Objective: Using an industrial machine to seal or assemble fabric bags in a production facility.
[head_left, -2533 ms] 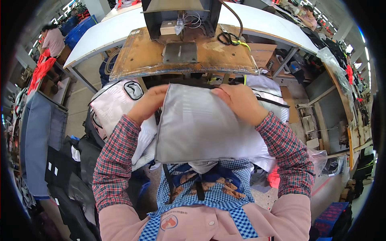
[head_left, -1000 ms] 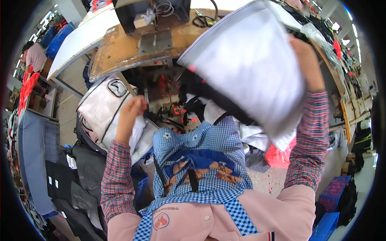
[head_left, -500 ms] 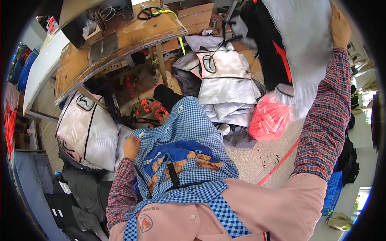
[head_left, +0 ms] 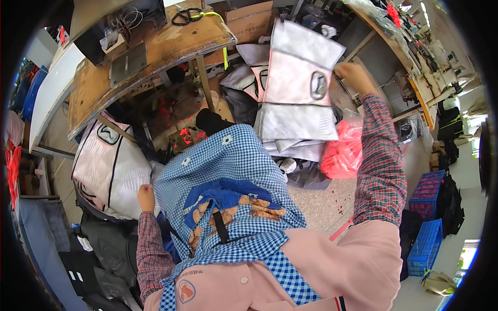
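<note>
My right hand grips the edge of a pink-and-white padded fabric piece with black trim and an oval black-edged patch, held over a stack of similar pieces. My left hand is closed low at the left, between a white padded bundle and my blue gingham apron. What its fingers hold, if anything, is hidden. A translucent bag of bright pink material sits right of the stack.
A worn wooden machine table with dark-handled scissors stands at upper left, beside a white table. Black panels lie at lower left. A wooden bench and blue crates are at the right.
My right hand has come in from the far upper right. The piece it carries now shows its pink side over the stack instead of grey. My left hand has shifted slightly down and left.
</note>
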Motion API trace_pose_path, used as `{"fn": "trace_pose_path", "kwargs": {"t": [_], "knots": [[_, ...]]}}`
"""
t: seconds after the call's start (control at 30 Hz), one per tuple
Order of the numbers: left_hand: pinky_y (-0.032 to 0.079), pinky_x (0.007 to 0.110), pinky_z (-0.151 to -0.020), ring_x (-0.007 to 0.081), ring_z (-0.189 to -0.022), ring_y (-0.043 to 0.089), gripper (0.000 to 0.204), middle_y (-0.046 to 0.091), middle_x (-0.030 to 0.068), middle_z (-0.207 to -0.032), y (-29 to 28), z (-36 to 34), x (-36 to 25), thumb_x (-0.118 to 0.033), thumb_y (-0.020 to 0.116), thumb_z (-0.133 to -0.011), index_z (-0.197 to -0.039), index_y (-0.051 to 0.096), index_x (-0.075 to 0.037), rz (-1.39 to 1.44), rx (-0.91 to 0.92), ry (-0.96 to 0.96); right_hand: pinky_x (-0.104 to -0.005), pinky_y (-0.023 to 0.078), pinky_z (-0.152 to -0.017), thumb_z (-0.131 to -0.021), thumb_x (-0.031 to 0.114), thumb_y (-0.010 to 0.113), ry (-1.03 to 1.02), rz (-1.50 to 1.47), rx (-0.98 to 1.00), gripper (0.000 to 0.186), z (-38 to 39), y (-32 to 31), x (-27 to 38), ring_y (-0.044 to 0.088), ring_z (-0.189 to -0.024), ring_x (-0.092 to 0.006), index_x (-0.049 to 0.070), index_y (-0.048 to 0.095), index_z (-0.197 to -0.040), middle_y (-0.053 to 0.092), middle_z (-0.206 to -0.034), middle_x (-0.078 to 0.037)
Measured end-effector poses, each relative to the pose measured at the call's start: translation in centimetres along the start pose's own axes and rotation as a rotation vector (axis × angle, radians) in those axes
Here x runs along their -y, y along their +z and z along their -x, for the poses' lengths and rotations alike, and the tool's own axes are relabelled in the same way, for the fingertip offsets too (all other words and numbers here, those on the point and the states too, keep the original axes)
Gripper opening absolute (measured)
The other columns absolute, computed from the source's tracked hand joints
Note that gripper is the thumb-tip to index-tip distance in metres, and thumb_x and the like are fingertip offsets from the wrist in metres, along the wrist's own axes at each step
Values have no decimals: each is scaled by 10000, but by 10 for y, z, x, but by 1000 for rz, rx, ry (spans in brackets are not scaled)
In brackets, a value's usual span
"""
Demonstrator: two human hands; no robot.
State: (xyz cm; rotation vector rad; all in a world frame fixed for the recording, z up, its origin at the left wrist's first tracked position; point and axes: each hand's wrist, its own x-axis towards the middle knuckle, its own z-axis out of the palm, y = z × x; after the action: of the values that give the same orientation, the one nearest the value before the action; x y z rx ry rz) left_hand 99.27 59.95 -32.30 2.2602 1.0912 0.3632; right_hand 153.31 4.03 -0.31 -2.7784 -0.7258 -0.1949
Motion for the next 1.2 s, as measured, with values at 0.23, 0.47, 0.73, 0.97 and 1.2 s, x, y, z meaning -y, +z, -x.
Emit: {"fn": "trace_pose_path", "kwargs": {"t": [0.23,0.47,0.73,0.97,1.2], "knots": [[453,433,-895,371,-1032,581,503,605,239,-1104,10,31,48,-197,696,-781,-1199,532,30,-300,77,-34,-437,464,-709,-889,332,564,-145,-159,372,321,77,128,35,610,-760,-386,23,642,-855,626,-806,-218],[418,483,-969,386,-1174,483,725,475,244,-1311,40,37,44,-215,729,-724,-1348,414,-24,-449,-30,-105,-468,460,-681,-882,271,535,-152,-71,788,281,173,210,71,624,-805,-402,17,652,-853,630,-802,-233],[374,536,-991,388,-1341,333,842,321,198,-1473,19,-35,14,-309,736,-742,-1431,321,-64,-540,-106,-155,-422,498,-713,-852,234,598,-86,96,881,239,221,207,52,652,-837,-369,35,684,-954,668,-889,-210],[506,532,-802,387,-1277,438,842,292,191,-1488,26,-83,14,-214,712,-729,-1459,296,-174,-758,-97,-244,-401,509,-739,-855,235,606,-46,66,867,246,220,200,62,668,-883,-319,49,687,-994,687,-942,-178],[524,477,-674,362,-810,660,287,671,177,-844,-96,-119,50,-104,507,-800,-1065,613,-134,-421,-464,-224,-401,505,-722,-858,214,600,-85,-10,799,233,200,193,82,662,-846,-337,19,673,-962,681,-901,-190]]}}
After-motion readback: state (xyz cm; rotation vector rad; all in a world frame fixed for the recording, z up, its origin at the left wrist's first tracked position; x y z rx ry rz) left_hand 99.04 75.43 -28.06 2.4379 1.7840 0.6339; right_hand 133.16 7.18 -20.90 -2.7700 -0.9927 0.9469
